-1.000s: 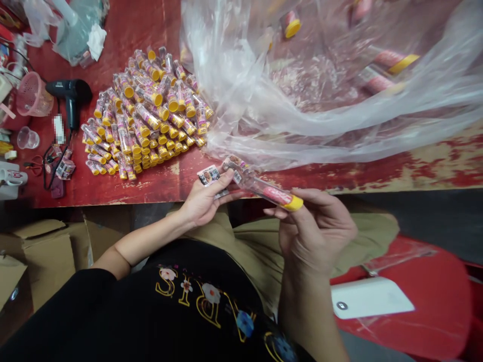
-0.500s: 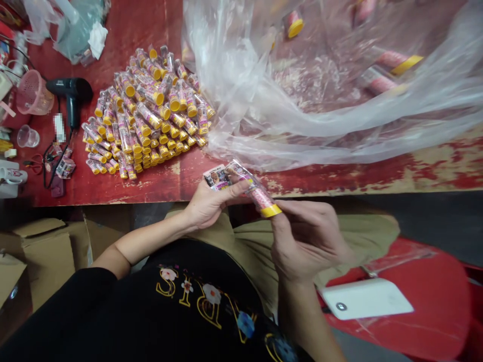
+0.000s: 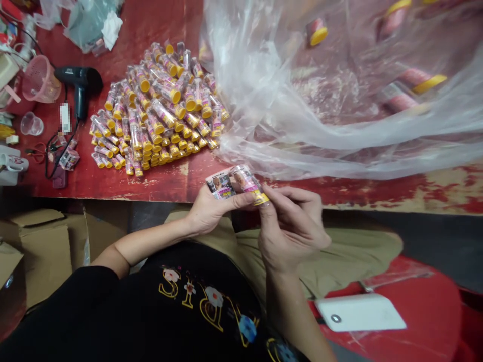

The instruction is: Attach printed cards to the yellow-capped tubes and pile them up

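Observation:
My left hand (image 3: 209, 208) is closed round some printed plastic labels (image 3: 220, 185), which stick up past its fingers. Its thumb also presses on a small clear tube (image 3: 245, 181) with a yellow cap (image 3: 261, 199) and a printed label round it. At the capped end, the thumb and fingers of my right hand (image 3: 292, 229) pinch the tube. The tube is tilted, its clear end pointing up and left. Both hands are just off the front edge of the red table (image 3: 169, 183).
A heap of labelled yellow-capped tubes (image 3: 162, 110) lies on the table. Right of it spreads a large clear plastic bag (image 3: 320, 120) with several tubes inside. A hair dryer (image 3: 80, 88) and a pink basket (image 3: 41, 79) are at left. A white device (image 3: 362, 312) rests on a red stool (image 3: 426, 301).
My right hand has moved left towards my left hand, bringing the capped end along. The pink section no longer shows below the label, and the cap now sits near the label's lower end.

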The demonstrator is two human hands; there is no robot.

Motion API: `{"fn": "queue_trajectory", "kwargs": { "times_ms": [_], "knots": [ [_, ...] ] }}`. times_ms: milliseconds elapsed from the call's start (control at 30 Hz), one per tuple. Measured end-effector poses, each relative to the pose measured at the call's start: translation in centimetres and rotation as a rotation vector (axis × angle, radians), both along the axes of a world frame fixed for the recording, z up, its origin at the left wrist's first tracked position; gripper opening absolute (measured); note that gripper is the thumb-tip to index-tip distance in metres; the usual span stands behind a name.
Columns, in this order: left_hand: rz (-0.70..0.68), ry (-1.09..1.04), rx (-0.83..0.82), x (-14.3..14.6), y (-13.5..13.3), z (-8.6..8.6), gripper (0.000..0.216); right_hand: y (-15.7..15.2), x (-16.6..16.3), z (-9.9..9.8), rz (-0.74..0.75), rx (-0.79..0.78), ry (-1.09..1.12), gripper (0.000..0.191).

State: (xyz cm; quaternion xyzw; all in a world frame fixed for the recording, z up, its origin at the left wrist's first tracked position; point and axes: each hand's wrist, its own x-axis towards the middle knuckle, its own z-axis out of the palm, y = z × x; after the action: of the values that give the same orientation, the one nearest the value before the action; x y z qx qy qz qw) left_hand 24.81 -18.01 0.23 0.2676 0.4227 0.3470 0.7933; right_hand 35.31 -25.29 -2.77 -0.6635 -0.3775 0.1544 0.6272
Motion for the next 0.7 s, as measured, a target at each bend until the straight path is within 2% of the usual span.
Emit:
{"fn": "queue_trajectory", "kwargs": {
  "times_ms": [167, 267, 367, 500, 600, 700],
  "knots": [
    [0.100, 0.018, 0.138, -1.6, 1.2, 0.0, 0.085, 1.9, -1.0, -0.6, 0.093, 0.029, -0.045, 0.022],
    [0.145, 0.003, 0.097, -2.8, 1.7, 0.4, 0.091, 3.4, -1.8, -0.5, 0.143, 0.083, -0.055, 0.022],
    [0.271, -0.059, 0.024, -4.4, 2.1, 0.7, 0.080, 6.8, -2.7, 0.5, 0.201, 0.142, -0.052, 0.021],
    [0.456, -0.089, -0.080, -6.9, 2.3, 0.1, 0.044, 15.1, -6.1, 2.3, 0.350, 0.295, -0.256, 0.021],
    [0.475, -0.110, -0.128, -8.5, 2.2, -0.3, 0.028, 20.1, -9.5, 3.5, 0.409, 0.261, -0.555, 0.020],
    [0.438, -0.090, -0.127, -9.6, 2.0, -0.4, 0.033, 21.3, -9.3, 4.1, 0.510, 0.162, -0.801, 0.018]
  ]
}}
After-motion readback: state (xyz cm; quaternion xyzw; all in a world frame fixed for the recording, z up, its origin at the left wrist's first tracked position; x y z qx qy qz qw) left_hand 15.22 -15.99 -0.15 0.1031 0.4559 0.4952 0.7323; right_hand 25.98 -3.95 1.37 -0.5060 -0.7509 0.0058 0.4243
